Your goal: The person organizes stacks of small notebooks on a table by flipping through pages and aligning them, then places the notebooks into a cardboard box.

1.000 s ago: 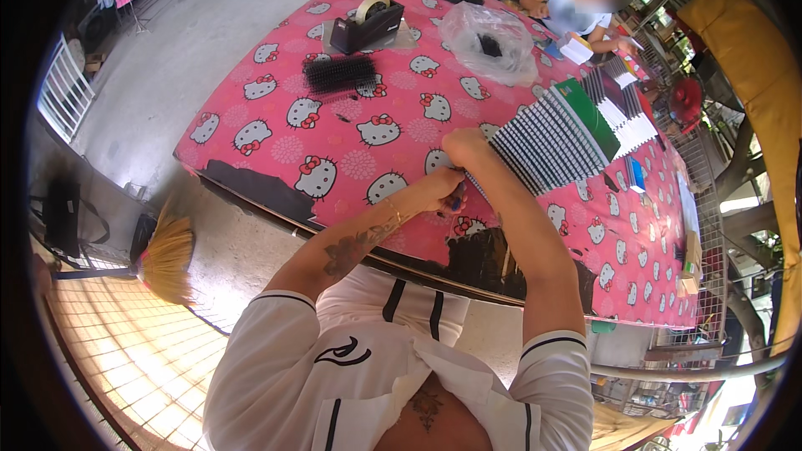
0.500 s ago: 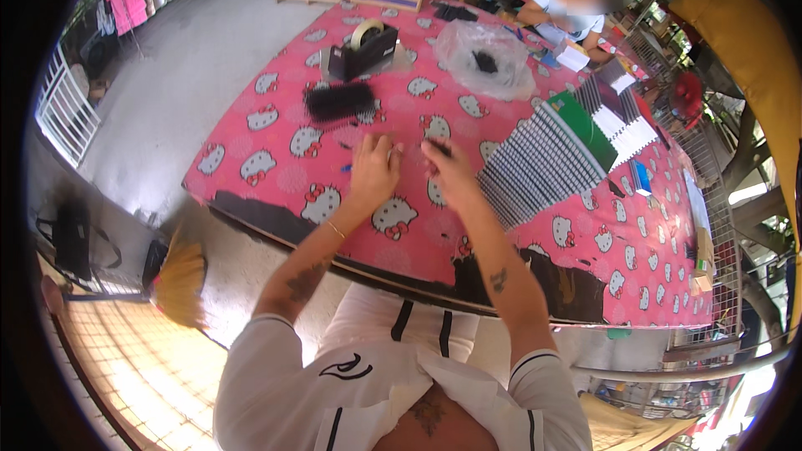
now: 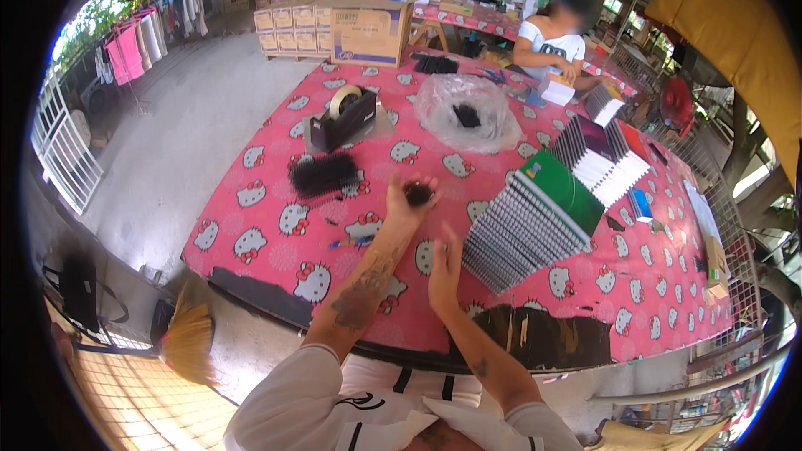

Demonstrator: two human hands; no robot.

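My left hand (image 3: 407,202) is turned palm up over the table, a small black bundle (image 3: 418,193) lying in it under partly curled fingers. What the bundle is made of cannot be made out. Just nearer and to the right, my right hand (image 3: 447,260) hangs with its fingers stretched out and nothing visible in it. Beyond my left forearm lies a bristly black pile (image 3: 323,177) of thin pieces. A blue pen (image 3: 352,241) rests beside that forearm. To the right of my right hand is a stack of spiral notebooks (image 3: 528,221), the top one green.
A black tape dispenser (image 3: 342,119) and a clear plastic bag (image 3: 468,113) with something black inside stand farther back. Dark-covered notebooks (image 3: 597,146) lie beyond the green one. An open cardboard box (image 3: 366,33) is past the far edge. A co-worker (image 3: 550,46) sits across the table.
The view has tilted up. My left hand has turned palm up and now bears the black bundle. My right hand, which pinched something dark, has drawn nearer with its fingers straightened.
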